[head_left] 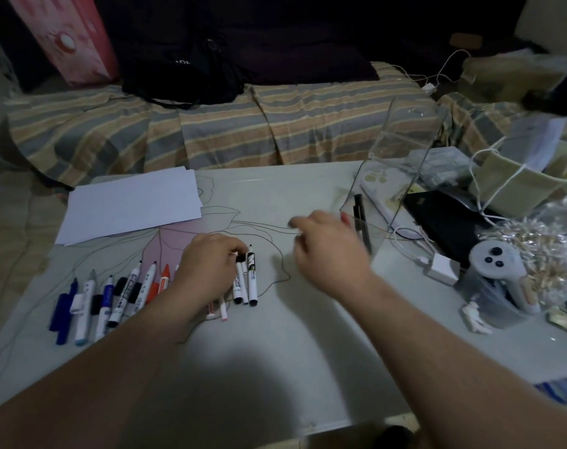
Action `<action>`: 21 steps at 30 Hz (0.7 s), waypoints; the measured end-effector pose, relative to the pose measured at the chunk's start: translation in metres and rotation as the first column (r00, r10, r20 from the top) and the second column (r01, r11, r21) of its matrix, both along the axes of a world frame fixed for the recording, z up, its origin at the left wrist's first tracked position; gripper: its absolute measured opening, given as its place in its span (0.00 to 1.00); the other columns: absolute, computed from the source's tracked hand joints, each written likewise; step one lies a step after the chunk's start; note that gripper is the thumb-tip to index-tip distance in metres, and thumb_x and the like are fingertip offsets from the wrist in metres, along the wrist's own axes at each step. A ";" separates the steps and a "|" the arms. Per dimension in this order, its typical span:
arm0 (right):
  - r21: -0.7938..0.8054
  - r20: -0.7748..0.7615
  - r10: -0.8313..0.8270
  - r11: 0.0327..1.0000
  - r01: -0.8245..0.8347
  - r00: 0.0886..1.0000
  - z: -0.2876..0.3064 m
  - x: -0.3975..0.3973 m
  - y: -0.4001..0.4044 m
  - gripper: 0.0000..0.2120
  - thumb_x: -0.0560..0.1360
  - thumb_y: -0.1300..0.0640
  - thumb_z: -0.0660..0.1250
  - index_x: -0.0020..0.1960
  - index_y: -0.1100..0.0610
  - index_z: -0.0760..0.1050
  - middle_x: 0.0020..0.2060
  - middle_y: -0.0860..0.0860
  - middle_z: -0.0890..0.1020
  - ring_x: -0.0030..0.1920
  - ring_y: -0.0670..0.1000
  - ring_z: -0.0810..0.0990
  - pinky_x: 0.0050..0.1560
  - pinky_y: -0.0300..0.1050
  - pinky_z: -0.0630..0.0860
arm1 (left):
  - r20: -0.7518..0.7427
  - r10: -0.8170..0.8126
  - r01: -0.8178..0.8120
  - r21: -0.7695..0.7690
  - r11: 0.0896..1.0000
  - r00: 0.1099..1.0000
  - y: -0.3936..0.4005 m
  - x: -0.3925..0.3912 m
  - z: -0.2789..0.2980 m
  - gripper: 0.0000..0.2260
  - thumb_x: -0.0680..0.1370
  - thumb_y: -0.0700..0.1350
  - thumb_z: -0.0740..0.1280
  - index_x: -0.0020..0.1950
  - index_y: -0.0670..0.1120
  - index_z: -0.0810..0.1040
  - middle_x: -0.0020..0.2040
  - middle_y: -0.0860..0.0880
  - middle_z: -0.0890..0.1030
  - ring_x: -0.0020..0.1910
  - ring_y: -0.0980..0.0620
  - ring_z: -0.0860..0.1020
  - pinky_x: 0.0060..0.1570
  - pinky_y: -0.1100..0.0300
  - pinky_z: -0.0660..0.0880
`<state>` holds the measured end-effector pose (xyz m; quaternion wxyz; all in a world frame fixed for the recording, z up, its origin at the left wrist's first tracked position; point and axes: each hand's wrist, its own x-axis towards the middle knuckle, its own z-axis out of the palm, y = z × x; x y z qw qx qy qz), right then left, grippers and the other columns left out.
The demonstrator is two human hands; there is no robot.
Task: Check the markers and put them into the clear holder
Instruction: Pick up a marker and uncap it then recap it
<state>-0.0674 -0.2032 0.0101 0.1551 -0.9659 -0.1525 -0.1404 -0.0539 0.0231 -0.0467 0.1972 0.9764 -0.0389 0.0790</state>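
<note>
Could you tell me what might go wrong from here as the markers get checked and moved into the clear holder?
1. The right hand is blurred with motion right beside the clear holder; a knock could tip it, along with the dark marker already inside.
2. The left hand rests on a tight row of markers; lifting one could roll its neighbours.
3. The white cable lies at the holder's base and could snag.

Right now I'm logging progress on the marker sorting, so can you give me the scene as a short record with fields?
holder: clear holder at table's right rear, one black marker inside
waiting: row of markers at left front
left hand: left hand on the row, fingers at a black cap
right hand: right hand blurred, beside the holder, nothing visibly held
paper: white sheets at left rear
</note>
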 end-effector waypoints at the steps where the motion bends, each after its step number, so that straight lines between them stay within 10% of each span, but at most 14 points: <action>1: -0.016 -0.099 0.101 0.995 -0.103 0.990 -0.014 -0.004 0.014 0.17 0.76 0.51 0.60 0.62 0.47 0.77 0.54 0.52 0.79 0.55 0.59 0.79 0.57 0.55 0.76 | 0.003 0.006 -0.006 0.013 1.000 1.000 0.002 0.001 -0.002 0.13 0.78 0.42 0.65 0.53 0.59 0.84 0.53 0.55 0.84 0.55 0.45 0.76 0.58 0.49 0.74; 7: -0.091 -0.375 0.258 0.945 -0.313 0.890 -0.069 -0.018 0.054 0.11 0.79 0.53 0.59 0.59 0.50 0.74 0.55 0.55 0.72 0.54 0.62 0.73 0.49 0.54 0.74 | 0.002 0.018 -0.018 0.071 0.997 1.000 0.006 0.004 -0.011 0.12 0.79 0.47 0.63 0.58 0.59 0.82 0.58 0.52 0.83 0.58 0.43 0.75 0.60 0.48 0.72; 21: -0.157 -0.468 0.043 0.979 -0.131 0.883 -0.070 0.004 0.026 0.10 0.78 0.55 0.59 0.55 0.55 0.77 0.52 0.59 0.77 0.55 0.63 0.78 0.53 0.51 0.76 | -0.058 -0.017 0.033 0.289 0.957 0.998 -0.016 -0.008 -0.025 0.14 0.80 0.52 0.60 0.61 0.61 0.81 0.66 0.54 0.75 0.62 0.45 0.65 0.60 0.48 0.62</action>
